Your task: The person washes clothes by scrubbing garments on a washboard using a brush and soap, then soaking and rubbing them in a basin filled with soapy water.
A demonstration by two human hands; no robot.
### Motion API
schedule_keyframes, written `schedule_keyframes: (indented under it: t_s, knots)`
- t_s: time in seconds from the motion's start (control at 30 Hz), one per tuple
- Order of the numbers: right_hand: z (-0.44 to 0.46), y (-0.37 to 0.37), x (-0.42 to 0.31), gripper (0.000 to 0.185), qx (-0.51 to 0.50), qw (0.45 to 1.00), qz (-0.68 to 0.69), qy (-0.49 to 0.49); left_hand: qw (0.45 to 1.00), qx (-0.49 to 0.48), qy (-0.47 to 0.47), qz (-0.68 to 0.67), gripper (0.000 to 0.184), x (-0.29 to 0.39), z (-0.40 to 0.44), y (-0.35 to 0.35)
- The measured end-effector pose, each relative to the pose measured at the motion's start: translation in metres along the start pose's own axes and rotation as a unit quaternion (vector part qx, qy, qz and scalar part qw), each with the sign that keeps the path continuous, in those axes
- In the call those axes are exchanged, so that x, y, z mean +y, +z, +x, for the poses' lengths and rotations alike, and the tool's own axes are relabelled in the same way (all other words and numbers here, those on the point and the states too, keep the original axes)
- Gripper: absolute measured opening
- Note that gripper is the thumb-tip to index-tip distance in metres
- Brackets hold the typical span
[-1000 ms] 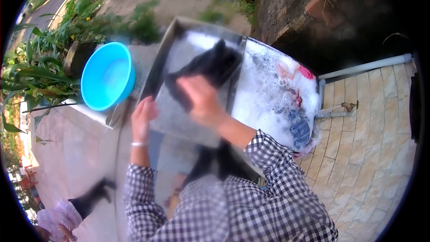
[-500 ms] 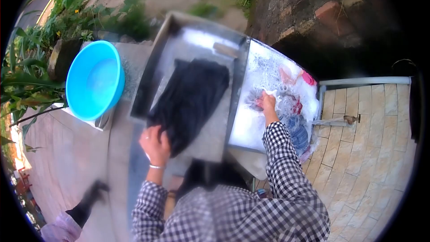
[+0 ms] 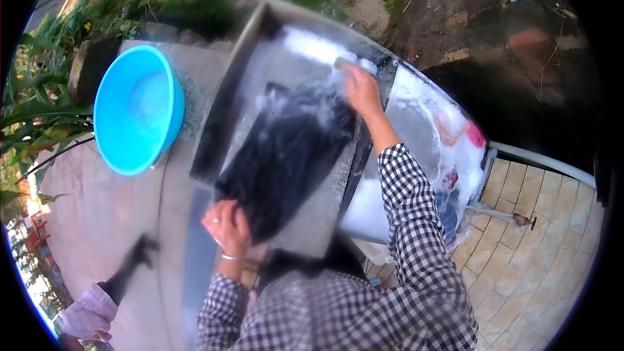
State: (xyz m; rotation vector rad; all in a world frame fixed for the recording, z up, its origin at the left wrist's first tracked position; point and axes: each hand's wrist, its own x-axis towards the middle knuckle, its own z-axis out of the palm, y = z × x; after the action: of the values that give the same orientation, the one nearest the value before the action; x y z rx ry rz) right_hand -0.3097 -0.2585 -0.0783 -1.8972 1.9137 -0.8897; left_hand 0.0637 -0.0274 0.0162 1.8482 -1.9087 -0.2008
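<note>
A wet black garment lies spread across the sloping slab of a concrete wash sink, with fresh suds over its far end. My left hand, wearing a ring and a bracelet, is closed on the garment's near left corner. At the slab's far right my right hand has its fingers round a pale block that looks like a scrub brush; the hand partly hides it. White foam lies along the slab's far edge. Right of the divider, the water basin holds suds and soaking clothes.
A blue plastic tub stands on the ledge to the left. Beyond the basin are a tap and a tiled surface. Another person's sleeve shows at lower left. Plants border the left side.
My right hand has moved from the sudsy basin up and left to the brush on the slab. Suds and water now cover the garment's far end. My left hand stays at its corner.
</note>
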Motion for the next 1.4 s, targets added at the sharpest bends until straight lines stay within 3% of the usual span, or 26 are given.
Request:
schedule_keyframes:
  t_s: [0.07,0.13,0.23,0.33,0.37,0.43,0.53,0.57,0.63,0.7,0.73,0.8,0.87,0.9,0.93,1.0,1.03,1.1,1.13,1.17,1.23,1.3,1.33,1.4]
  knots:
    - [0.025,0.017,0.03,0.042,-0.12,0.973,-0.168,0.1,1.0,0.002,-0.005,0.0,0.015,-0.002,0.001,0.0]
    - [0.034,0.014,0.023,0.038,-0.213,0.928,-0.295,0.085,1.0,0.0,-0.011,0.001,0.015,-0.001,0.001,-0.001]
    - [0.034,0.027,0.04,0.035,-0.193,0.926,-0.324,0.002,1.0,0.002,-0.014,0.003,0.014,-0.002,0.002,-0.001]
    - [0.037,0.027,0.042,0.036,-0.223,0.947,-0.227,0.039,1.0,0.011,-0.014,0.001,0.014,-0.002,0.0,0.001]
    - [0.042,0.026,0.036,0.038,-0.258,0.939,-0.174,0.145,1.0,0.015,-0.013,0.003,0.014,-0.002,0.0,0.001]
    - [0.03,0.017,0.025,0.052,-0.134,0.969,0.059,0.201,1.0,0.02,-0.007,0.002,0.014,-0.002,0.001,0.002]
    - [0.001,-0.029,0.0,0.074,0.008,0.907,0.353,0.229,1.0,0.015,-0.009,0.005,0.016,-0.002,-0.001,0.001]
    - [-0.013,-0.046,0.006,0.079,0.016,0.899,0.347,0.266,1.0,0.013,-0.011,0.006,0.016,-0.001,0.0,0.0]
    - [-0.058,-0.033,0.082,0.079,0.138,0.902,0.303,0.276,1.0,0.012,-0.01,0.005,0.016,-0.002,-0.001,0.001]
    - [-0.096,-0.048,0.1,0.075,0.234,0.798,0.387,0.399,1.0,0.009,-0.007,-0.002,0.016,0.0,0.001,0.0]
    - [-0.113,-0.051,0.109,0.073,0.23,0.851,0.26,0.394,1.0,0.006,-0.007,-0.002,0.016,0.0,0.001,-0.002]
    - [-0.146,-0.049,0.129,0.07,0.206,0.907,-0.006,0.367,0.999,-0.047,-0.02,-0.012,0.023,-0.001,0.0,-0.008]
    - [-0.172,-0.046,0.15,0.066,0.132,0.909,-0.125,0.375,0.994,-0.106,-0.022,-0.032,0.03,0.003,0.004,-0.023]
    - [-0.178,-0.047,0.154,0.065,0.091,0.905,-0.182,0.375,0.989,-0.145,-0.003,-0.021,0.049,0.008,0.003,-0.034]
    - [-0.178,-0.047,0.159,0.065,0.118,0.914,-0.138,0.364,0.985,-0.17,0.014,0.026,0.067,0.017,0.0,-0.041]
    - [-0.159,-0.054,0.131,0.065,0.151,0.929,0.004,0.338,0.973,-0.224,-0.006,0.063,0.076,0.033,-0.005,-0.051]
    - [-0.146,-0.066,0.093,0.065,0.158,0.927,0.101,0.325,0.978,-0.2,-0.015,0.06,0.062,0.038,-0.004,-0.051]
    - [-0.14,-0.071,0.018,0.063,0.09,0.972,0.122,0.178,0.987,-0.159,-0.001,-0.005,0.05,0.016,-0.012,-0.035]
    - [-0.144,-0.073,-0.026,0.058,0.038,0.99,0.067,0.118,0.99,-0.136,0.01,-0.038,0.045,0.009,-0.013,-0.029]
    - [-0.151,-0.065,-0.062,0.06,-0.029,0.994,0.08,0.071,0.991,-0.113,0.017,-0.076,0.036,0.013,-0.007,-0.031]
    - [-0.181,-0.036,-0.122,0.064,-0.096,0.991,0.053,-0.073,0.987,-0.129,0.028,-0.096,0.036,0.017,-0.009,-0.037]
    - [-0.2,-0.02,-0.188,0.061,-0.094,0.966,0.132,-0.203,0.984,-0.13,0.032,-0.12,0.037,0.019,-0.012,-0.041]
    - [-0.206,-0.012,-0.211,0.06,-0.119,0.948,0.146,-0.256,0.984,-0.133,0.014,-0.121,0.037,0.016,-0.016,-0.042]
    - [-0.178,0.024,-0.176,0.058,-0.123,0.953,0.028,-0.276,0.982,-0.144,-0.019,-0.121,0.037,0.005,-0.027,-0.046]
